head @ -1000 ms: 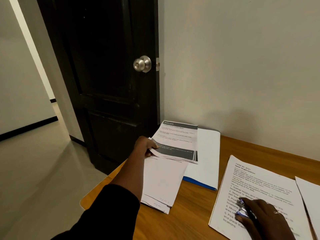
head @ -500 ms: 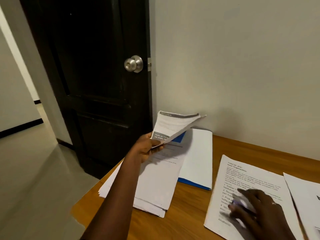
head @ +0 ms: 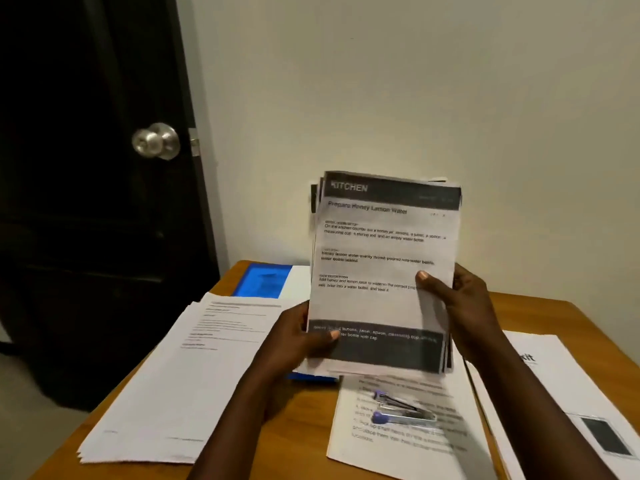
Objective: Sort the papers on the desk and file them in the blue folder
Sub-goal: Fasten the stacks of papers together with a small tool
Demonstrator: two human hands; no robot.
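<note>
Both hands hold a small stack of printed sheets (head: 381, 258) upright above the desk; its top page is headed "KITCHEN". My left hand (head: 301, 341) grips the stack's lower left corner, thumb on the dark bottom band. My right hand (head: 453, 299) grips its right edge, thumb on the front. Behind the stack lies the blue folder (head: 263, 280), partly hidden. A pile of white papers (head: 187, 375) lies on the desk's left part. Below the held stack lies another printed sheet (head: 398, 441).
A purple and silver stapler (head: 401, 410) lies on the printed sheet near the front. More white sheets (head: 568, 403) lie at the right. The wooden desk (head: 304, 427) meets the wall at the back. A dark door with a round knob (head: 156, 141) stands at the left.
My left hand lifted the "KITCHEN" stack off the left pile and brought it upright to the middle. My right hand left the stapler on the sheet and took the stack's right edge.
</note>
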